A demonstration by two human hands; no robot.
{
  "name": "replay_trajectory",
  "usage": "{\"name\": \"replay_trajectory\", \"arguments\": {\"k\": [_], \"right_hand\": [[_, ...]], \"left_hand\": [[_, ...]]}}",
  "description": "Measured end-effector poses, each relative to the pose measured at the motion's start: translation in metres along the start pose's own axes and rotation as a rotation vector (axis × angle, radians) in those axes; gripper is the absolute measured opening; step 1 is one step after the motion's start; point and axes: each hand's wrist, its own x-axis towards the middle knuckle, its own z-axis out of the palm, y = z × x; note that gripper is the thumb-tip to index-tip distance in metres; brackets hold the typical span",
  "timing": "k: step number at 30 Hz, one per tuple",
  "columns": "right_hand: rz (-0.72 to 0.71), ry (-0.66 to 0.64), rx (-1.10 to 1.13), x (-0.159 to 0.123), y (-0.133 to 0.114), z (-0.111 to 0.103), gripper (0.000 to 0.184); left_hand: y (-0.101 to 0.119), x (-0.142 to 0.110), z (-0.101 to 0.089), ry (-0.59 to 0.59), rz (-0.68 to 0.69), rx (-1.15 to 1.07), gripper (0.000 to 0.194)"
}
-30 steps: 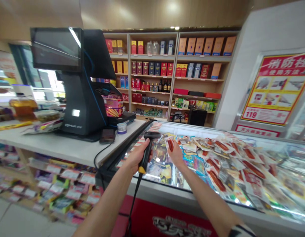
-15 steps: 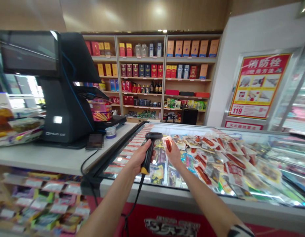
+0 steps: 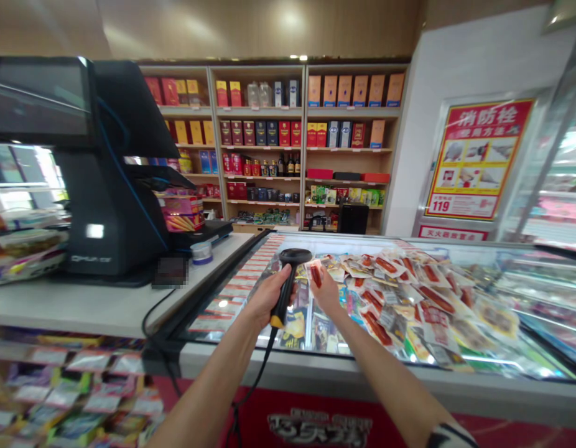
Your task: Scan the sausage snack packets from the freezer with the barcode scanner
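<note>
Wrapped around the handle of a black barcode scanner [image 3: 284,289] is my left hand [image 3: 268,297], its thumb along the near side. A cable drops from the yellow-tipped base of the handle. Close beside the scanner's head, my right hand [image 3: 326,290] grips a small vacuum-packed sausage [image 3: 315,274], reddish-brown in a clear and white wrapper. Scanner and packet are near each other over the glass-topped freezer. To the right of my hands, many similar sausage packs [image 3: 385,267] lie piled on the glass.
A cash register [image 3: 106,174] stands on the white counter [image 3: 101,305] at left, with a round tape-like roll [image 3: 201,252] near it. Shelves of boxed bottles [image 3: 260,134] line the back wall. The freezer's front rim [image 3: 325,363] runs across below my arms.
The view has turned slightly, so the surroundings sit a little further left. The scanner has come nearer the sausage packet, and both hands keep their hold.
</note>
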Motion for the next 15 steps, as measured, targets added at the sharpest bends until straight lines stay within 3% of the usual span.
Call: {"name": "replay_trajectory", "arguments": {"k": [8,15], "right_hand": [[0.052,-0.028,0.008,0.004,-0.004,-0.008,0.045],[0.013,-0.026,-0.001,0.002,-0.012,-0.009,0.04]], "left_hand": [[-0.003,0.004,-0.007,0.015,0.001,-0.018,0.032],[-0.014,0.008,-0.008,-0.011,0.029,-0.006,0.034]]}}
